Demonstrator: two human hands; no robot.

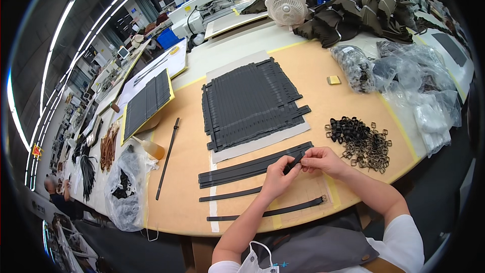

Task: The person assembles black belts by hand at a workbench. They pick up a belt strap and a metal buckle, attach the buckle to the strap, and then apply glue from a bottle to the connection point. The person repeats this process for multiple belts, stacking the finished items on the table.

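Near the front of the table, my left hand (278, 176) and my right hand (323, 162) meet with closed fingers around the end of a black strap (294, 163). A strap length (230, 194) lies on the table and runs under my left hand; it seems to be the same strap, but the hand covers the join. Closer to me rests another black strap (268, 213) with a metal buckle (323, 199) at its right end. Just beyond my hands is a small row of flat black straps (237, 170). Any small part between my fingertips is hidden.
A wide stack of black straps (250, 103) lies on grey board. To the right are heaps of black loops (346, 129) and metal buckles (371, 149), with plastic bags (424, 81) behind. At left are a single strap (166, 159), a glue bottle (151, 147) and a bag (125, 192).
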